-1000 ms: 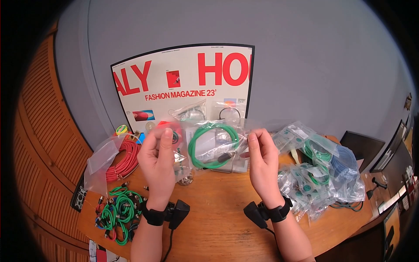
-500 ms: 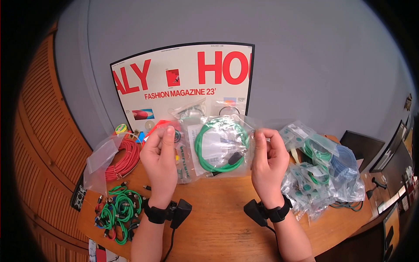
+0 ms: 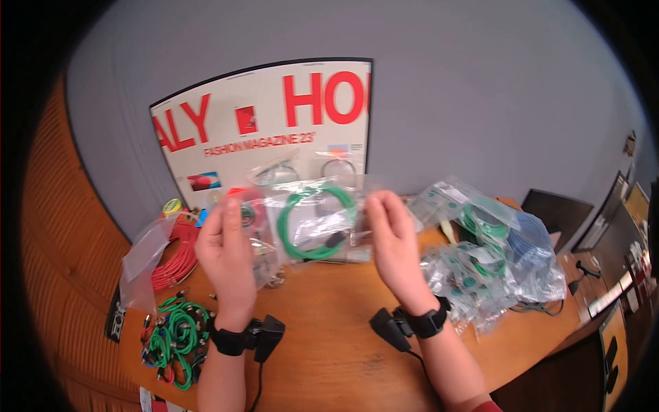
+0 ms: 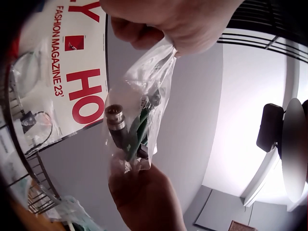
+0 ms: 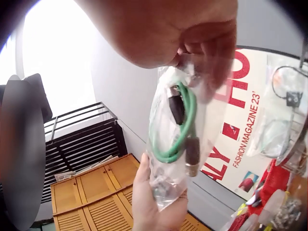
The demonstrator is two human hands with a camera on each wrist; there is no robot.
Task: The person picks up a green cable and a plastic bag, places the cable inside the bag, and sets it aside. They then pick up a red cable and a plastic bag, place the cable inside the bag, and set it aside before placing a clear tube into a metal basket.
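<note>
A clear plastic bag [image 3: 271, 237] hangs raised above the table, stretched between both hands. Inside it lies a coiled green cable [image 3: 282, 226]; the right wrist view shows its black connector [image 5: 176, 107], and the left wrist view a metal-ended connector [image 4: 116, 124]. The left hand [image 3: 226, 264] pinches the bag's left edge, thumb toward the head camera. Its right edge is pinched by the right hand [image 3: 397, 250]. A white label shows behind the coil in the head view.
Left on the table [image 3: 316, 343] lie coiled red cable [image 3: 180, 257] and tangled green cables [image 3: 180, 333]. Bagged cables [image 3: 473, 275] and a blue coil [image 3: 528, 244] are piled at the right. A poster [image 3: 261, 103] stands behind.
The head view has shifted, so the whole scene sits further left. The bag moved slightly right, then back left in the picture, with both hands still pinching its edges.
</note>
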